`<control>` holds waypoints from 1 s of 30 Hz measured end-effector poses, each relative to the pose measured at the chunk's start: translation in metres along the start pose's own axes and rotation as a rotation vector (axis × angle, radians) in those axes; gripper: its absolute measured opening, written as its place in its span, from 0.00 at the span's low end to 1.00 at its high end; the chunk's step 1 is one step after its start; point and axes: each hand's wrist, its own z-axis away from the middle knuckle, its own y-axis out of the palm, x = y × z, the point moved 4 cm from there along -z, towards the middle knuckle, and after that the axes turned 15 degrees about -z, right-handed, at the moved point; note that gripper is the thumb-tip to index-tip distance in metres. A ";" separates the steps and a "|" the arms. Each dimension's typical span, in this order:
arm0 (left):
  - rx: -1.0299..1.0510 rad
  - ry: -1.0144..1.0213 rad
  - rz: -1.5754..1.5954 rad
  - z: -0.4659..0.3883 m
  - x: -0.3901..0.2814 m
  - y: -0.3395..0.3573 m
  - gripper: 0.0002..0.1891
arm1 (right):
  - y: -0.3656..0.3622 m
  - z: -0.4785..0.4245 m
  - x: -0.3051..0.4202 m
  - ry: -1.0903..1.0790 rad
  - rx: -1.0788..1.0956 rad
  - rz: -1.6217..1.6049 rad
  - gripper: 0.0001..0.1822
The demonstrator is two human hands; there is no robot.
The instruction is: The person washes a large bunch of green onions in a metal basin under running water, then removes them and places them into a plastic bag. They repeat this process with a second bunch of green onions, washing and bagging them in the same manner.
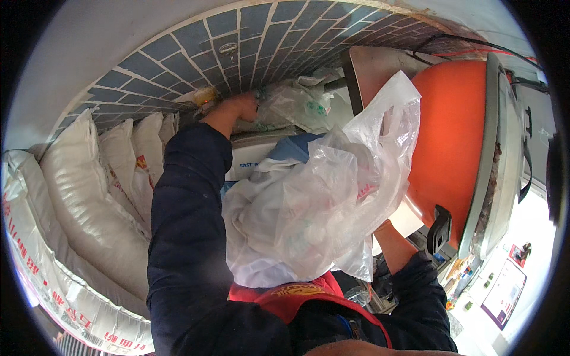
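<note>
A large crumpled bundle of translucent plastic bags lies before my chest, with white cloth or bags beneath it. My left hand reaches to the tiled wall, beside clear plastic bags with green print; its fingers are partly hidden and blurred. Close to it is a small yellow-topped object. Below the right side of the bundle, my right hand is mostly hidden behind the plastic; only its wrist side shows. Under the bundle is a white box or appliance bearing writing, with blue cloth on it.
Several full white sacks with red print stand in a row on the left. A large orange container with a grey rim and black handle stands at the right. Behind run a blue-grey tiled wall and a black cable.
</note>
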 end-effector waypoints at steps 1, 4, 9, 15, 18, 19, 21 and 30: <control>-0.011 0.005 -0.033 0.014 -0.008 -0.016 0.38 | 0.001 0.002 0.000 0.005 -0.003 -0.001 0.21; -0.164 -0.117 0.254 0.020 -0.014 -0.021 0.41 | -0.004 0.003 0.001 -0.012 0.019 0.030 0.20; -0.179 -0.128 0.556 0.032 -0.034 -0.065 0.43 | -0.003 0.012 0.000 -0.005 0.025 0.042 0.20; -0.388 0.031 0.431 -0.027 -0.031 -0.044 0.24 | -0.009 0.007 0.002 -0.034 0.044 0.078 0.20; -0.573 -0.004 0.457 -0.022 -0.029 -0.047 0.17 | -0.008 0.003 0.001 -0.040 0.041 0.088 0.20; -0.643 -0.023 0.473 -0.016 -0.031 -0.051 0.17 | -0.007 0.003 0.002 -0.041 0.039 0.089 0.20; -0.785 -0.059 0.505 0.001 -0.036 -0.063 0.16 | -0.005 0.003 0.002 -0.044 0.035 0.096 0.19; -0.740 -0.204 0.910 0.104 -0.019 -0.116 0.25 | -0.001 -0.007 -0.001 -0.115 -0.004 0.173 0.19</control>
